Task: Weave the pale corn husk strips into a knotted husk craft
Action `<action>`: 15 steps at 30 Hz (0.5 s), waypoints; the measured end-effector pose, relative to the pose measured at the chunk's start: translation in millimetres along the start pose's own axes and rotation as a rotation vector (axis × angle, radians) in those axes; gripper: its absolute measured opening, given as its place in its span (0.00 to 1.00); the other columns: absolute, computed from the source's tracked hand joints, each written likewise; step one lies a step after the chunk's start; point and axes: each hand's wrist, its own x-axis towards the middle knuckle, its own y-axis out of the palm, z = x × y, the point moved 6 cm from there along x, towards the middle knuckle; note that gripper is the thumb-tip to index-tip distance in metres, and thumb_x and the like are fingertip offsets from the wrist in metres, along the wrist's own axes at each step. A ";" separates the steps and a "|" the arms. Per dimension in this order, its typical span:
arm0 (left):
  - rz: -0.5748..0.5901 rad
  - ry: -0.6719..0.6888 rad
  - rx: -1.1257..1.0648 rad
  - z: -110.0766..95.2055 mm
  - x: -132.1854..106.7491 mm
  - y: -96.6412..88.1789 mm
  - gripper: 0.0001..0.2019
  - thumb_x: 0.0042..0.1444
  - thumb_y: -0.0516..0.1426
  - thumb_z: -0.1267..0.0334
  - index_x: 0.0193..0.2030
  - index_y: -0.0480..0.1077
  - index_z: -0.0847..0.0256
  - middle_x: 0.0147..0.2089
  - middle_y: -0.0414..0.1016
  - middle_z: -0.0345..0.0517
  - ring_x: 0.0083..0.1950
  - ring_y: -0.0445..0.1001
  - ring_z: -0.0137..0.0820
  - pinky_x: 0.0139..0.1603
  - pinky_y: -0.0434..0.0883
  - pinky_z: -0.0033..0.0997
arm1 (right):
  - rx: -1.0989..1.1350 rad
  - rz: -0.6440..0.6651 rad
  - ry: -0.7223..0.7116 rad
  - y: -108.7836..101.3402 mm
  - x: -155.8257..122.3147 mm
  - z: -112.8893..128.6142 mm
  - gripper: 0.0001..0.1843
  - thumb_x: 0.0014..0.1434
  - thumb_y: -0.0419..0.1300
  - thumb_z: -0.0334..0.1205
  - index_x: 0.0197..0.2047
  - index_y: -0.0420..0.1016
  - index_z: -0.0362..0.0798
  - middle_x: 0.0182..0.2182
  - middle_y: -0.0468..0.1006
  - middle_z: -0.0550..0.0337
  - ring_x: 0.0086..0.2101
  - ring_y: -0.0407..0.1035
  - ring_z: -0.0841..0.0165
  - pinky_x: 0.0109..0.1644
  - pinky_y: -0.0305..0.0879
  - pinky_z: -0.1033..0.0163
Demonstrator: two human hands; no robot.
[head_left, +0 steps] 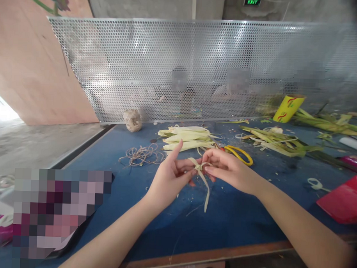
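Note:
A pale strip of corn husk (206, 191), knotted in the middle, is held over the blue table. My left hand (169, 172) pinches it near the knot between thumb and fingers, the thumb lying below the knot. From the other side, my right hand (230, 169) has its thumb and fingertips closed on a short end of the same strip. One longer tail hangs down towards me. Just beyond my hands lies a row of pale green corn husks (188, 136). Scissors with yellow handles (239, 153) rest behind my right hand, partly covered by it.
Loose brown twine (142, 154) lies left, a ball of string (132, 120) behind it. Greener husks (277, 141), a yellow tube (289, 108) and a red packet (343, 198) are right. A perforated metal screen (158, 51) borders the far edge. A blurred-out device occupies the left.

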 end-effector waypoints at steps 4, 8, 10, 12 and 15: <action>0.007 0.051 0.153 0.5 0.0 -2.0 0.44 0.47 0.56 0.75 0.66 0.35 0.57 0.37 0.77 0.47 0.28 0.72 0.26 0.23 0.68 0.22 | 0.046 -0.028 0.062 2.1 1.8 -7.2 0.08 0.55 0.56 0.38 0.37 0.61 0.47 0.32 0.71 0.60 0.33 0.68 0.72 0.35 0.64 0.67; 0.004 0.126 0.313 -0.2 -1.1 -3.2 0.43 0.49 0.55 0.73 0.66 0.31 0.51 0.44 0.76 0.51 0.29 0.73 0.26 0.23 0.69 0.22 | -0.019 -0.025 0.084 3.5 5.0 -14.8 0.14 0.52 0.60 0.42 0.41 0.66 0.46 0.20 0.64 0.67 0.23 0.62 0.74 0.25 0.57 0.69; 0.006 0.149 0.378 -0.7 -2.3 -2.7 0.43 0.50 0.54 0.72 0.66 0.30 0.50 0.49 0.74 0.52 0.31 0.74 0.27 0.25 0.70 0.22 | -0.073 0.006 0.058 7.0 6.5 -15.2 0.13 0.52 0.60 0.43 0.40 0.69 0.46 0.17 0.58 0.70 0.19 0.55 0.76 0.22 0.51 0.70; 0.023 0.160 0.436 -0.6 -3.5 -1.1 0.43 0.51 0.54 0.73 0.65 0.30 0.49 0.51 0.72 0.53 0.33 0.76 0.28 0.26 0.71 0.22 | -0.117 -0.003 0.026 9.1 7.3 -13.9 0.11 0.53 0.59 0.43 0.37 0.71 0.45 0.17 0.56 0.69 0.19 0.51 0.77 0.21 0.48 0.69; 0.051 0.173 0.478 -0.3 -4.6 0.6 0.45 0.50 0.53 0.75 0.65 0.27 0.48 0.54 0.69 0.53 0.34 0.77 0.29 0.24 0.71 0.21 | -0.157 -0.060 0.023 8.9 7.6 -13.3 0.10 0.52 0.59 0.43 0.35 0.73 0.45 0.18 0.58 0.68 0.20 0.51 0.76 0.22 0.47 0.69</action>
